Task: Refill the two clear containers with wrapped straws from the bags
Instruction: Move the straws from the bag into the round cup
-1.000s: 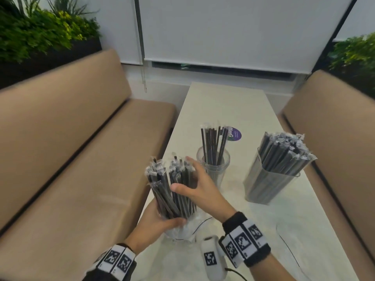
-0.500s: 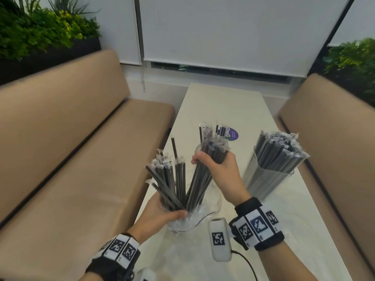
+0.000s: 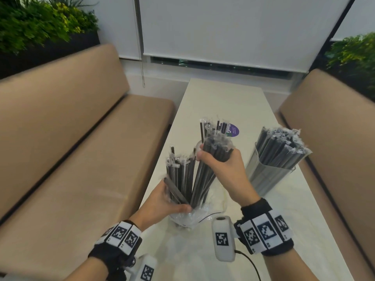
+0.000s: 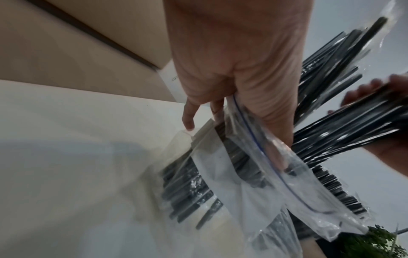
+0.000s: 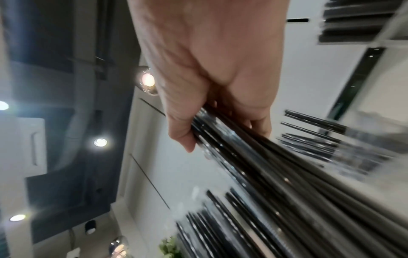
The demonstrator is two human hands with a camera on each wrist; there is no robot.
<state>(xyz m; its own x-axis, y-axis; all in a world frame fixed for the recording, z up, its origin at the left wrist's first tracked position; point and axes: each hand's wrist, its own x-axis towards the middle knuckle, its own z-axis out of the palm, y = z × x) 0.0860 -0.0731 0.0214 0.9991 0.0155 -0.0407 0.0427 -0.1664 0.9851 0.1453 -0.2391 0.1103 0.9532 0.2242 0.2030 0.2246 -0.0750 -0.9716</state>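
Observation:
My left hand (image 3: 170, 201) grips a clear zip bag (image 3: 182, 218) of black wrapped straws (image 3: 180, 175) near the table's front edge; the bag (image 4: 253, 174) and that hand (image 4: 232, 87) fill the left wrist view. My right hand (image 3: 219, 165) is curled round a bundle of straws (image 3: 205, 175) whose lower ends still sit in the bag; the bundle (image 5: 276, 165) is blurred in the right wrist view, under my right hand (image 5: 212, 97). Behind the hands a round clear container (image 3: 197, 146) holds a few straws (image 3: 213, 126). A second clear container (image 3: 265, 177), at the right, is packed with straws (image 3: 280, 147).
The white table (image 3: 223, 102) runs away between two tan benches (image 3: 71, 149), (image 3: 334, 128). A purple round sticker (image 3: 233, 130) lies behind the round container. A black cable (image 3: 249, 262) trails from the right wrist device. Planters stand at both far corners.
My right hand closed round a bundle of straws in the bag and has lifted it up and to the right, toward the round container. The left hand keeps hold of the bag.

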